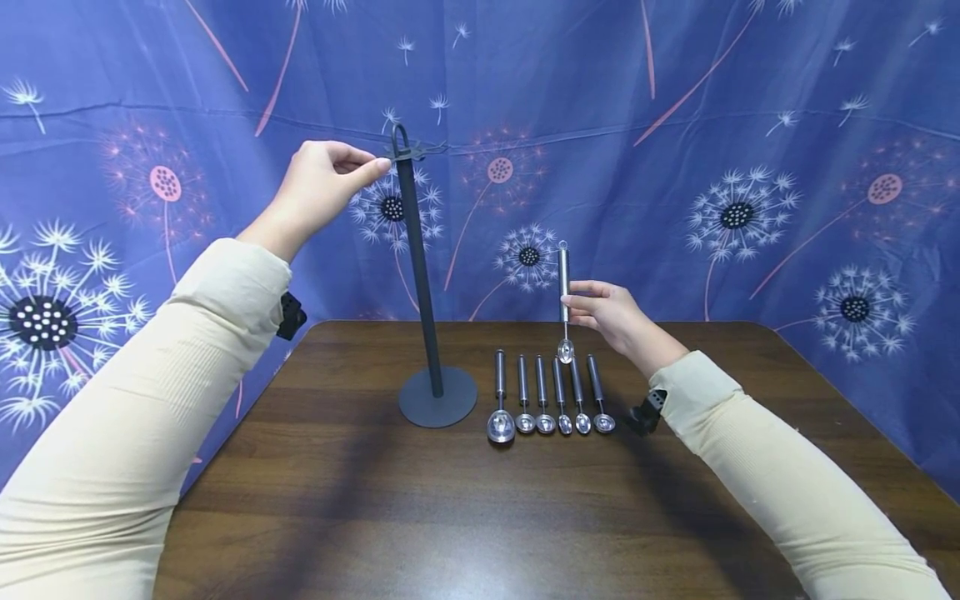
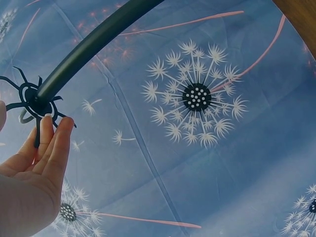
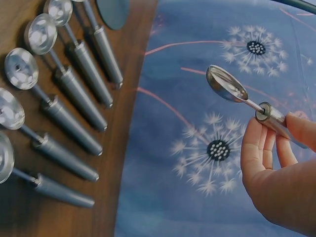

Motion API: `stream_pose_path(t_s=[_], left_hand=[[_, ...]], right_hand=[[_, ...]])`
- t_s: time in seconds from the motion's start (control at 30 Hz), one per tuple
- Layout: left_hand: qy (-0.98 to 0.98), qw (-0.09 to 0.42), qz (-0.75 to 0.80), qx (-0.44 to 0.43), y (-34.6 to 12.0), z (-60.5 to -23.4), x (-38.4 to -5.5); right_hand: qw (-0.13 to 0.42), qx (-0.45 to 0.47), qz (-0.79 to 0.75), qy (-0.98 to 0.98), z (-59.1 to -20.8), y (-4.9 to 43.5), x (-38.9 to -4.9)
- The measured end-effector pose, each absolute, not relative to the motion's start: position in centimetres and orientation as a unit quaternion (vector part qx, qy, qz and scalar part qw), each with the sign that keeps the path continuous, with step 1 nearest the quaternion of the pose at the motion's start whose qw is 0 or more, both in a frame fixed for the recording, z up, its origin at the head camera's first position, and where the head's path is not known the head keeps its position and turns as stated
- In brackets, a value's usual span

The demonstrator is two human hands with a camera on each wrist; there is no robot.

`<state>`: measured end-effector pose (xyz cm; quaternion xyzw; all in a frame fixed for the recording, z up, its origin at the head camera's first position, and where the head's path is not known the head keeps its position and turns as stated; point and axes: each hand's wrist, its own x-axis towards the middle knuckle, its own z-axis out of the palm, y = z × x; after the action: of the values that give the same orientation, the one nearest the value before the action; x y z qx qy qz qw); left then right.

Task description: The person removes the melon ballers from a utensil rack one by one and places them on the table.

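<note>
A dark grey utensil stand (image 1: 420, 258) rises from a round base (image 1: 416, 407), with a loop and a ring of curved hooks on top. My left hand (image 1: 326, 183) pinches the hook ring's edge with thumb and fingertips; the left wrist view shows the hooks (image 2: 30, 94) beside those fingers. Above the table, my right hand (image 1: 603, 312) grips a small steel scoop (image 1: 564, 275) by its cylindrical handle. It is upright, oval bowl (image 3: 227, 84) down and end loop up. Below it, several similar scoops (image 1: 540, 392) lie in a row, handles away from me.
The brown wooden table (image 1: 450, 508) carries the stand left of the scoops. The leftmost scoop (image 1: 501, 427) has the biggest bowl. A blue dandelion-print cloth (image 1: 637, 183) hangs behind the table's far edge.
</note>
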<state>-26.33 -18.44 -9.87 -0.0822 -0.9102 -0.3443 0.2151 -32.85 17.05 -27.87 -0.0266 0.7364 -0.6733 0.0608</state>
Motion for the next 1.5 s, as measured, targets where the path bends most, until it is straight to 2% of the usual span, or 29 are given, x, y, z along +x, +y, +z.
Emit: stream_pose_path(t_s=[0.7, 1.5], left_hand=[[-0.906, 0.217, -0.353, -0.09, -18.4, -9.6, -26.3], [-0.904, 0.215, -0.358, -0.094, -18.7, -10.0, -26.5]], right_hand=[[0.08, -0.005, -0.663, 0.744, -31.9, 22.2, -33.2], [0.154, 0.012, -0.618, 0.771, -37.5, 25.8, -33.1]])
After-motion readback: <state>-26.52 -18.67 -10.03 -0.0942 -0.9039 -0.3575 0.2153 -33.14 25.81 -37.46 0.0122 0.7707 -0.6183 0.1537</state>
